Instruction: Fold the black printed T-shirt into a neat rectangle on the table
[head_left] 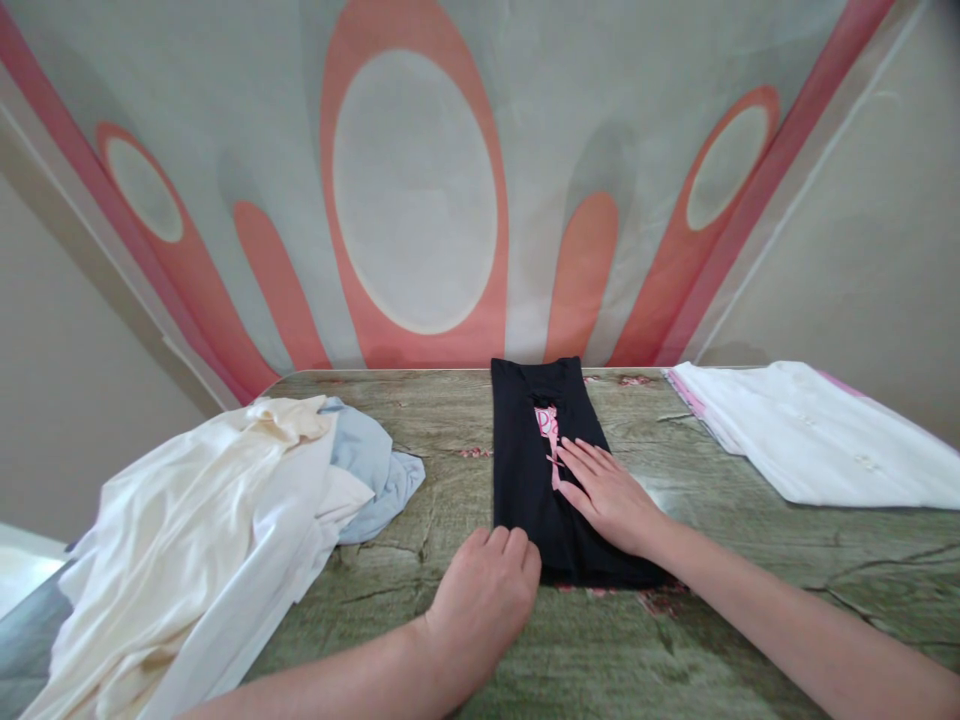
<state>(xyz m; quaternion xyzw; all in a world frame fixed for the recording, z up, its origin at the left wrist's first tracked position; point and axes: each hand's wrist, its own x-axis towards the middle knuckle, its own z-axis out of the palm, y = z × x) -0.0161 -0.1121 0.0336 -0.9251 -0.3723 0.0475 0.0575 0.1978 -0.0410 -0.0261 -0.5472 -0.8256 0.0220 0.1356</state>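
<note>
A black folded garment [517, 440] lies lengthwise on the table, with a narrow gap down its middle showing a pink printed patch [550, 430]. My right hand [604, 490] rests flat on the garment's right side, fingers stretched toward the gap. At the near left corner, my left hand [487, 590] is closed, with its knuckles up and its fingers curled over the garment's edge. The fingertips of that hand are hidden beneath it.
To the left is a loose heap of cream and white clothes [202, 500], with a light blue cloth [367, 460] at its right side. A stack of folded white clothes [817, 430] lies on the right of the wood-patterned table [442, 410]. Behind stands a patterned backdrop [420, 200].
</note>
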